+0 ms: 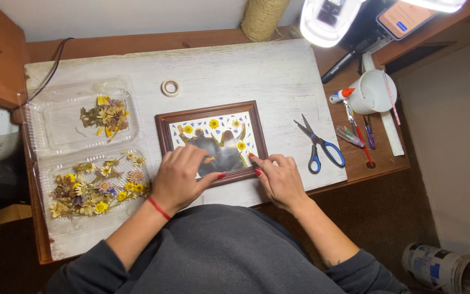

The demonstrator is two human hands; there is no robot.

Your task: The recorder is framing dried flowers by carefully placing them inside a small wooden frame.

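A small brown wooden picture frame lies flat on a white board. Under its glass are pressed yellow flowers, blue petals and a dark picture. My left hand rests flat on the lower left part of the frame, fingers spread over the glass. My right hand touches the frame's lower right corner with its fingertips. Neither hand holds anything loose.
An open clear plastic clamshell at the left holds dried flowers in both halves. A tape roll lies above the frame, blue-handled scissors to its right. A white cup, pens, a ruler, a twine spool and a lamp stand behind.
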